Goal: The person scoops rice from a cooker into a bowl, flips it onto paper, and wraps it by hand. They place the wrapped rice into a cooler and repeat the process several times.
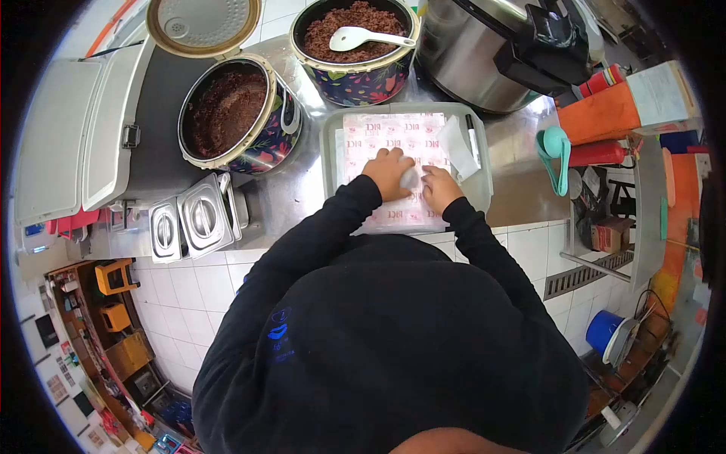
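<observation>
On a pale tray point(330, 163) lies a stack of white sheets with pink "RICE" print point(370, 140). My left hand point(389, 174) curves over a small whitish, translucent item point(411, 179) on the sheets; its fingers are bent round it. Just right of it, my right hand point(441, 188) rests on the sheets with bent fingers near that item. Whether the right fingers pinch anything is too small to tell. A loose translucent sheet point(458, 148) and a dark-capped marker point(473, 141) lie at the tray's right side.
Two patterned pots point(249, 155), point(355, 87) of reddish-brown grain stand behind the tray, one bearing a white paddle point(370, 38). A large steel cooker point(476, 57) stands back right. Steel lidded containers point(204, 216) are left. A turquoise scoop point(556, 144) hangs right.
</observation>
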Action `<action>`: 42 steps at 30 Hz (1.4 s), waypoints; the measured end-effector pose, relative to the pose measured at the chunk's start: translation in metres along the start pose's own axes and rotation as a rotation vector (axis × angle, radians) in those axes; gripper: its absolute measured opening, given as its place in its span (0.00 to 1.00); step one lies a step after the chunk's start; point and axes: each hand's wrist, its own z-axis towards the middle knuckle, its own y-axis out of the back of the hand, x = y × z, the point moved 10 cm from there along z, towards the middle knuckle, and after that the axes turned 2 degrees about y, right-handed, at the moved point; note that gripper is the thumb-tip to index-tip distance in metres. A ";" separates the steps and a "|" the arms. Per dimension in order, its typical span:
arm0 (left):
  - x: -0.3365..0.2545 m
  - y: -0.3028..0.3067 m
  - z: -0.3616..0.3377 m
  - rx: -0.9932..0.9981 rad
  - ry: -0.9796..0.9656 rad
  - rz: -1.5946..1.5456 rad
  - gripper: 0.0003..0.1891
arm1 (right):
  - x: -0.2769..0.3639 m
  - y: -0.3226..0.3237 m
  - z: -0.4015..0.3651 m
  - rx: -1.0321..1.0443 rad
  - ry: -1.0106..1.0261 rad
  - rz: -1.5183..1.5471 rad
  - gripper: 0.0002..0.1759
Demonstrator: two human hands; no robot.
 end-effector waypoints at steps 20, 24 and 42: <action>0.087 0.081 -0.156 -0.370 0.411 0.253 0.34 | 0.013 0.007 -0.027 0.118 0.190 0.014 0.12; 0.056 0.039 -0.140 -0.298 0.101 -0.050 0.30 | 0.002 0.001 -0.020 0.095 0.201 0.047 0.09; 0.118 -0.023 -0.072 -0.298 0.397 -0.902 0.08 | -0.014 0.020 0.020 0.104 0.006 0.436 0.13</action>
